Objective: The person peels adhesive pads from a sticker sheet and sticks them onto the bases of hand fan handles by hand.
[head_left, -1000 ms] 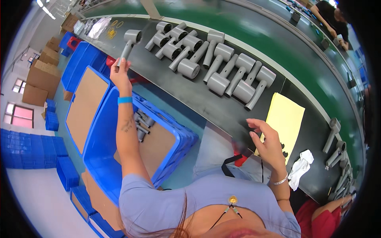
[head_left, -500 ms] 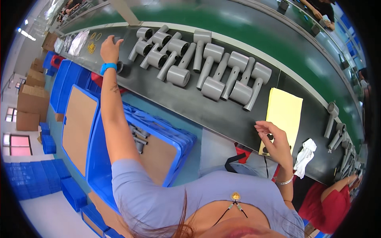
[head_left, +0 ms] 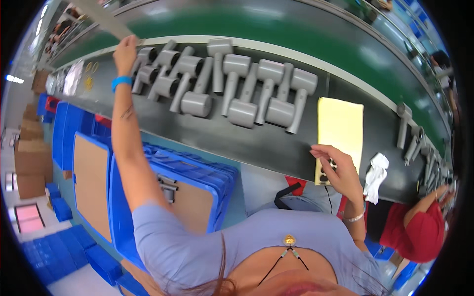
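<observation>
Several grey hair dryer housings [head_left: 242, 114], each a short barrel with a long handle, lie in staggered rows along the dark workbench [head_left: 163, 116]. My left hand [head_left: 125, 54] is stretched far out to the left end of these rows, beside the nearest barrels, fingers closed together. Whatever is between its fingertips is hidden or too small to tell. My right hand [head_left: 341, 172] hovers low over a yellow sheet [head_left: 340, 123], palm turned inward, thumb apart from the fingers and nothing in it. Small black round pieces [head_left: 323, 178] show at the sheet's near end, partly behind that hand.
A crumpled white cloth [head_left: 376, 177] lies right of the sheet. More grey housings [head_left: 403, 126] stand at the far right, near a person in red [head_left: 419, 227]. Yellow bands [head_left: 89, 83] lie at the left end. Blue crates [head_left: 212, 197] with cardboard stand below the bench edge.
My left hand has moved farther out, toward the bench's back edge, and its fingers have drawn together. The view has shifted slightly. My right hand stays over the yellow sheet.
</observation>
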Tool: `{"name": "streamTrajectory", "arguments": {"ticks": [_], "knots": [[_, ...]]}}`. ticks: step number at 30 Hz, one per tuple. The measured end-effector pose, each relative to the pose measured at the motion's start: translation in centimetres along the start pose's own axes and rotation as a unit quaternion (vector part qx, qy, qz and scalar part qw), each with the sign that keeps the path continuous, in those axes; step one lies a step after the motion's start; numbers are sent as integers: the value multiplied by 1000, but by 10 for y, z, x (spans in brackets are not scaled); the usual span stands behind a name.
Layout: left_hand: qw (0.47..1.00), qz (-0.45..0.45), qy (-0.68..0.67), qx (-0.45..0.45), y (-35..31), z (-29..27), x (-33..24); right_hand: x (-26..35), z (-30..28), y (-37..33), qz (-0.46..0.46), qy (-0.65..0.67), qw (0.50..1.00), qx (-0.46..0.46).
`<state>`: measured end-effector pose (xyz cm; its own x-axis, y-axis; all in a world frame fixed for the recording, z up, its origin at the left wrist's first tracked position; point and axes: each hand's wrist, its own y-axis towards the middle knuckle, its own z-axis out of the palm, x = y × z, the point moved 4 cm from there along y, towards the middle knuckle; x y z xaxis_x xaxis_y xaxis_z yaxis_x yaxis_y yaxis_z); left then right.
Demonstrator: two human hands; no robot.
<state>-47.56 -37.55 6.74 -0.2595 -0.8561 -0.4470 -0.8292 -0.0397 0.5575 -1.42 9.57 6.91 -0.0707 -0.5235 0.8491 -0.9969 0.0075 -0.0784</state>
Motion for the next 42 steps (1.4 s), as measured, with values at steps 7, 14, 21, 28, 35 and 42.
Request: {"name": "streamTrajectory", "arguments": {"ticks": [7, 14, 21, 28, 35, 42], "knots": [[931, 50, -347, 100, -116, -38, -191, -26, -33, -11, 0, -28, 997, -77], [847, 297, -335, 288, -282, -21, -363, -81, -64, -48, 49, -87, 971, -218], [793, 332, -392, 329, -370, 44, -451, -105, -57, -70, 49, -83, 960, -262], [816, 320, -350, 331, -393, 81, -462, -109, -47, -67, 41, -87, 959, -265], [829, 342, -306, 319, -400, 79, -464, -110, -59, -69, 7, 33, 989, -143], [836, 340, -299, 311, -399, 72, -468, -183, -222, -92, -16, -336, 761, -555]]}}
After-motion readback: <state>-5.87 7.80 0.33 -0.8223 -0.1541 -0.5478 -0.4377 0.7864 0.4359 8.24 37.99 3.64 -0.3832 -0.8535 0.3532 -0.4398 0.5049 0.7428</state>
